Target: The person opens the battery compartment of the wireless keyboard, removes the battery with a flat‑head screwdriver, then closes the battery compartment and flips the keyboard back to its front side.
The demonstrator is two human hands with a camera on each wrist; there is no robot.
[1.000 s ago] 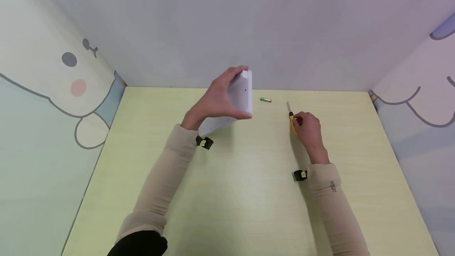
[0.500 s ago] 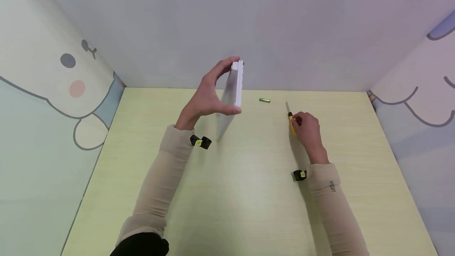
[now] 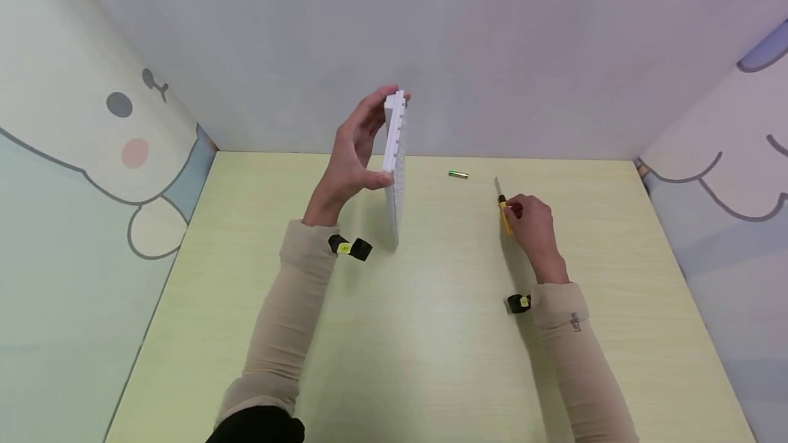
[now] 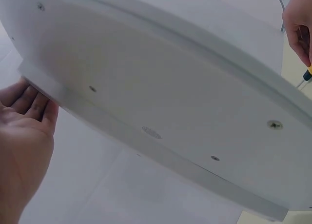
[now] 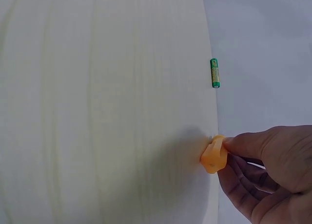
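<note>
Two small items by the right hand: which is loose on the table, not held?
The green battery, lying untouched on the table. The yellow screwdriver is gripped by the right hand.

Staged recording booth, pale wooden table (image 3: 431,333), cartoon-printed partition walls (image 3: 92,156) enclosing it

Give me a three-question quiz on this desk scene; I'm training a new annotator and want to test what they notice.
1. True or false: the white keyboard lies flat on the table.
2. Which hand grips the yellow-handled screwdriver? A. left hand B. right hand C. neither
3. Fill in: the small green thing lying between keyboard and screwdriver is a ____.

Key
1. False: the left hand holds it on edge, its lower end at the table.
2. B: the right hand pinches it low on the table.
3. battery, touched by neither hand.
</note>
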